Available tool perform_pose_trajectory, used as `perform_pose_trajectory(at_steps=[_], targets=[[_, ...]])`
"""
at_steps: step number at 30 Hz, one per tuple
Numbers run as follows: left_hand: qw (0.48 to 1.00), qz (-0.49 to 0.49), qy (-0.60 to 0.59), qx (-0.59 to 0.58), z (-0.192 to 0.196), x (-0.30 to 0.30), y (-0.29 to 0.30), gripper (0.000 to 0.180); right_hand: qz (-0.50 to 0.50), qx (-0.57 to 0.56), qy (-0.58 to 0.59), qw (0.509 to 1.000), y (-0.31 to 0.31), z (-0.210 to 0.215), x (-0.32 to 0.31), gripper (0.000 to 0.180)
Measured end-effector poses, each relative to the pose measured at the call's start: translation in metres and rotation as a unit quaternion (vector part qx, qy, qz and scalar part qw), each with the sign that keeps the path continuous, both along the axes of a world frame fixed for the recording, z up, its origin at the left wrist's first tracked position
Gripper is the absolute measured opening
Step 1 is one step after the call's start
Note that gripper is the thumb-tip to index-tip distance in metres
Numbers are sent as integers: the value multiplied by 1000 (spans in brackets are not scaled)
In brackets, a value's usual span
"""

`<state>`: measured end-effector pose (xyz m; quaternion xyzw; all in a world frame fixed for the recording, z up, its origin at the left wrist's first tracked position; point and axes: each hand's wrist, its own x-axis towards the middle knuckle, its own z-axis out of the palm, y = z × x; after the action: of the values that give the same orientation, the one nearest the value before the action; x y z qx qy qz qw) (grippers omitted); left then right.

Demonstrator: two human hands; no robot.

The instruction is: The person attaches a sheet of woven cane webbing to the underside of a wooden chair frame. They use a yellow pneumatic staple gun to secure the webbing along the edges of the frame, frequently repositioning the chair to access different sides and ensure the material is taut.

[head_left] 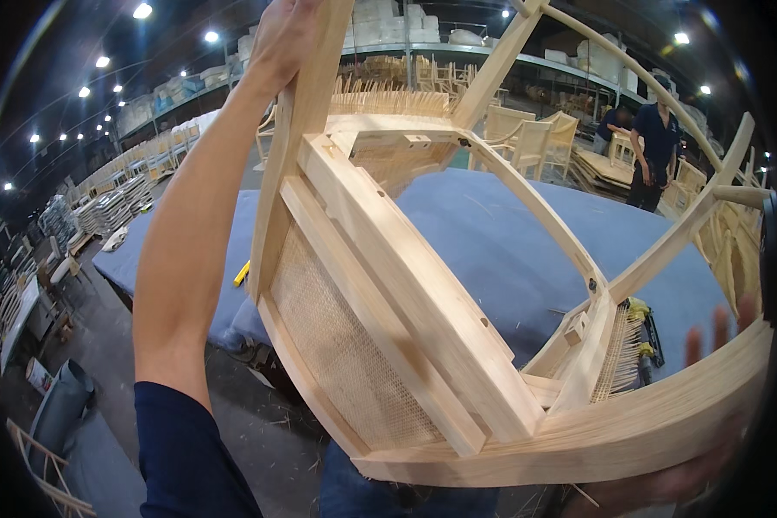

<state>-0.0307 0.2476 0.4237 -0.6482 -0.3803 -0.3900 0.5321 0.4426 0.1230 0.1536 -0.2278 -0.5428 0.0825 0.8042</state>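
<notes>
A person lifts a pale wooden chair frame (pixel 423 345) clear of a blue-covered tabletop (pixel 509 250), the frame tipped on its side between the two hands. The left hand (pixel 287 34) is clamped around a leg at the top edge of the view, arm stretched full length. The right hand (pixel 708 449) supports the curved rail at the lower right, palm behind the wood; only its fingertips (pixel 721 326) show above the rail, so how tightly it grips cannot be told. A woven cane panel (pixel 345 354) fills the frame just below the left arm, and loose cane strands (pixel 626 350) bristle near the right hand. A yellow tool (pixel 243 273) lies at the tabletop's near edge, under the left forearm. Beyond the hands, another person (pixel 652 155) in dark clothes stands among stacked chairs (pixel 527 138).
</notes>
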Motion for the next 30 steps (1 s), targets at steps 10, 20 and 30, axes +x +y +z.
perform_pose_trajectory(at_steps=[10,20,30], targets=[[871,-335,-318,-165,-15,19,-4,44,-25,-81,-127,988,-70,-92,-29,77],[819,-369,-376,-228,-9,22,-1,47,29,-265,-105,958,-90,-128,-104,96],[871,-244,-372,-210,11,21,-35,63,11,-181,57,982,-53,-147,-95,81]])
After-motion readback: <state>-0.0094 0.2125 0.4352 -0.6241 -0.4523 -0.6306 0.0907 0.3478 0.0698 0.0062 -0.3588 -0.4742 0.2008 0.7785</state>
